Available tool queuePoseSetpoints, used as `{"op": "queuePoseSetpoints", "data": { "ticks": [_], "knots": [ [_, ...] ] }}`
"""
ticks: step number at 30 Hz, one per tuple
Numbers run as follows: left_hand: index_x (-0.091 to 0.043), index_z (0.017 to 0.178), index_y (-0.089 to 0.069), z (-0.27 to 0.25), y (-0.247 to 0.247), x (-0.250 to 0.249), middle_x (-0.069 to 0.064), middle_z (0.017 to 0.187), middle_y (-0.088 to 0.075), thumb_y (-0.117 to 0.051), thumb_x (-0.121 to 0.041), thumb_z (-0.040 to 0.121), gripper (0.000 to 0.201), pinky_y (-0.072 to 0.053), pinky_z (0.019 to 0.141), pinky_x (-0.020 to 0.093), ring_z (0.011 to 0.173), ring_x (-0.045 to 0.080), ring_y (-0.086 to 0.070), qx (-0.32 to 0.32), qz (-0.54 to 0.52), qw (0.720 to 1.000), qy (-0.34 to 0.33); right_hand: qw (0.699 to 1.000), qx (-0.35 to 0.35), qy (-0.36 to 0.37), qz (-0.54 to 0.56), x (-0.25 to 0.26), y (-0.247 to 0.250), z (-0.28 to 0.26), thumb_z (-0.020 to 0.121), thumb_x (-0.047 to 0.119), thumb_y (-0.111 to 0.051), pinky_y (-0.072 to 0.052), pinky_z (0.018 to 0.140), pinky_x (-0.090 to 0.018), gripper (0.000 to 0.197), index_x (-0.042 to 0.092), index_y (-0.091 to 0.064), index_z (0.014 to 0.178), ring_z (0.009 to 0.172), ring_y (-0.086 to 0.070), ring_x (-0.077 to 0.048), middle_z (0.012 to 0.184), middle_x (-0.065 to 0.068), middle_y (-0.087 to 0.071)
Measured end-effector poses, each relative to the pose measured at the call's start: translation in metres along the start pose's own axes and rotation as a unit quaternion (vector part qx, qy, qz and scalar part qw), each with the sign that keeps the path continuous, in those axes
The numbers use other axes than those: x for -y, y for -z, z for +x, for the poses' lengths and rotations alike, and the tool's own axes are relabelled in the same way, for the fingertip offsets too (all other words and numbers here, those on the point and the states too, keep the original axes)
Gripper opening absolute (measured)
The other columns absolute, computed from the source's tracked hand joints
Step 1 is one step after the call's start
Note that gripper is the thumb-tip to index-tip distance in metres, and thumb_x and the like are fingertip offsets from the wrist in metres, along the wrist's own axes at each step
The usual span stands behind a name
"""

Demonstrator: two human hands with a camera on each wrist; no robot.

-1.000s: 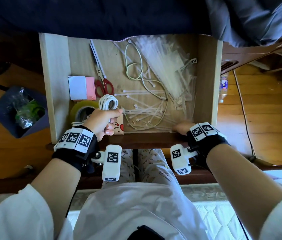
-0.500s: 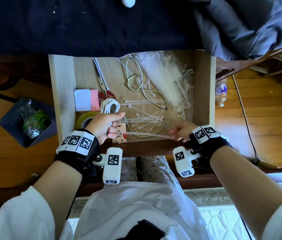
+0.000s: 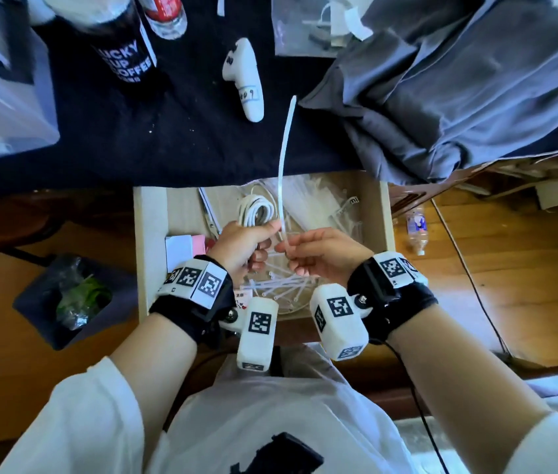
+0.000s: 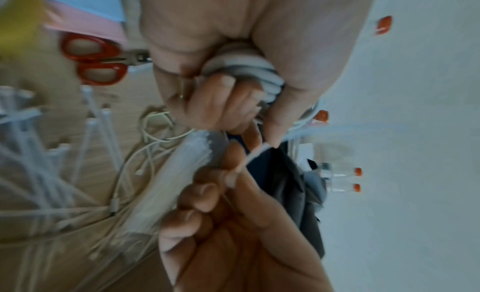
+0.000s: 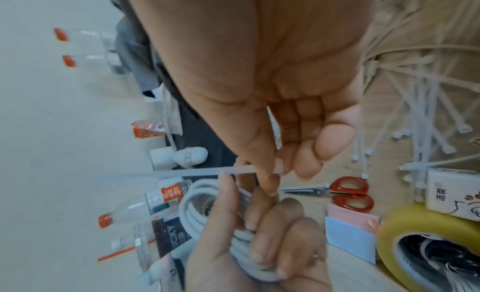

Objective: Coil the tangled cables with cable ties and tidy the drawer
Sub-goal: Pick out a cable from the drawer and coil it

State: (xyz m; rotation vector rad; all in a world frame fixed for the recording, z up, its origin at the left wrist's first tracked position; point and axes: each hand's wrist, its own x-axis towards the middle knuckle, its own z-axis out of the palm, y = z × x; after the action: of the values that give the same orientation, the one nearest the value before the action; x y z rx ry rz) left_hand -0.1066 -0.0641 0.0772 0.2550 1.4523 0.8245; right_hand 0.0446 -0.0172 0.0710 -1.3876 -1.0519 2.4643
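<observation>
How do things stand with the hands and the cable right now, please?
Left hand grips coiled white cable. Right hand pinches one cable tie, upright beside the coil, not yet wrapped. Nothing blocking.

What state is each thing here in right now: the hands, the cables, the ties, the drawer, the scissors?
Left hand: gripping the coiled white cable.
Right hand: pinching one cable tie.
Coiled white cable: wound in loops, not yet tied.
Cable tie: unfastened, standing upward.
Drawer: open.
Loose cable ties: scattered on the drawer floor.
Thin cable: loose, uncoiled.
Scissors: closed, lying flat.
</observation>
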Motion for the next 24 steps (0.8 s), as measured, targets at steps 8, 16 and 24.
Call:
{"op": "queuePoseSetpoints", "data": {
  "ticks": [8, 16, 24],
  "knots": [
    [-0.015, 0.065, -0.046, -0.021, 0.003, -0.037, -0.009, 0.039, -0.039, -0.059, -0.013, 0.091, 0.029, -0.023, 0.036, 0.014, 0.033, 0.006, -0.028, -0.031, 0.075, 0.993, -0.083, 0.994, -0.009, 0.064, -0.091, 0.037, -0.017, -0.010, 0.086, -0.005, -0.055, -0.045, 0.046, -0.015, 0.014, 0.008, -0.059, 0.086, 0.045, -0.056, -0.006, 0.058, -0.004, -0.059],
    [-0.007, 0.063, -0.050, -0.037, 0.002, -0.064, -0.007, 0.037, -0.035, -0.057, -0.009, 0.089, 0.026, -0.019, 0.043, 0.018, 0.037, 0.010, -0.025, 0.014, 0.171, 0.980, -0.098, 0.922, -0.034, 0.348, -0.168, 0.104, -0.035, -0.024, 0.087, -0.017, -0.046, -0.052, 0.082, -0.018, 0.026, 0.004, -0.056, 0.098, 0.080, -0.065, -0.002, 0.088, 0.003, -0.066],
    [-0.012, 0.064, -0.047, -0.044, -0.005, -0.083, -0.001, 0.046, -0.038, -0.059, -0.006, 0.087, 0.026, -0.025, 0.039, 0.018, 0.039, 0.013, -0.031, 0.008, 0.272, 0.951, -0.146, 0.677, -0.104, 0.253, -0.684, 0.133, -0.033, -0.020, 0.097, 0.008, -0.038, -0.003, 0.113, -0.028, 0.032, 0.010, -0.058, 0.123, 0.118, -0.052, -0.017, 0.123, -0.004, -0.062]
  ]
}}
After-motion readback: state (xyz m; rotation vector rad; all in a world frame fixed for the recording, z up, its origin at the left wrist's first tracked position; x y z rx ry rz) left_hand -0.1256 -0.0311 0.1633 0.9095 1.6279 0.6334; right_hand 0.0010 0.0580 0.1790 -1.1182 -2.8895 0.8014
